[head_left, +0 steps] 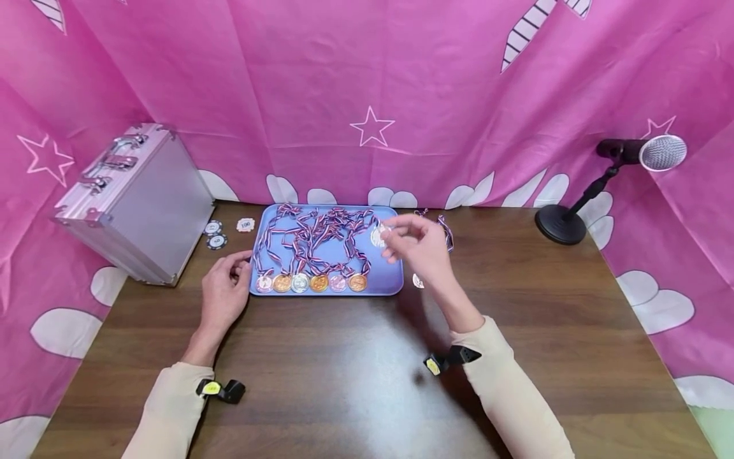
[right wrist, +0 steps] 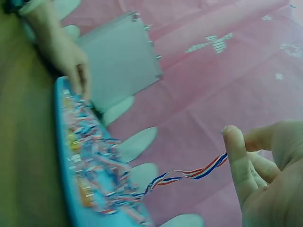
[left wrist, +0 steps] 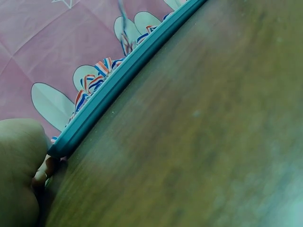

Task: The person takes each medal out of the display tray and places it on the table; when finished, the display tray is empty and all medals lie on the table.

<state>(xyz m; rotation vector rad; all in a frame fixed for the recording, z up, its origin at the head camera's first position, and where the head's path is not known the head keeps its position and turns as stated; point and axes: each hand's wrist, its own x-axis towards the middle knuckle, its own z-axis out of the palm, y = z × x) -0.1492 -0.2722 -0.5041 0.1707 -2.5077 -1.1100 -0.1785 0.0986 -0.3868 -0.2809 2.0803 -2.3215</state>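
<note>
A blue tray (head_left: 384,280) lies on the table. Along its near side is a row of several medals (head_left: 319,282) in gold, silver and pink, their striped ribbons (head_left: 323,233) heaped behind them. My left hand (head_left: 225,288) grips the tray's left edge; in the left wrist view the tray's corner (left wrist: 59,149) sits between thumb and fingers. Above the tray's right side, my right hand (head_left: 421,245) pinches a silver medal (head_left: 378,236). Its twisted striped ribbon (right wrist: 189,174) runs from the fingertips down to the heap; in the right wrist view the fingers mostly hide the medal.
A silver case (head_left: 155,204) stands at the left, with several poker chips (head_left: 216,241) beside it. Right of the tray lie another medal (head_left: 418,280) and a ribbon (head_left: 447,233), partly behind my right hand. A microphone (head_left: 662,153) on a black stand (head_left: 561,224) is at the back right.
</note>
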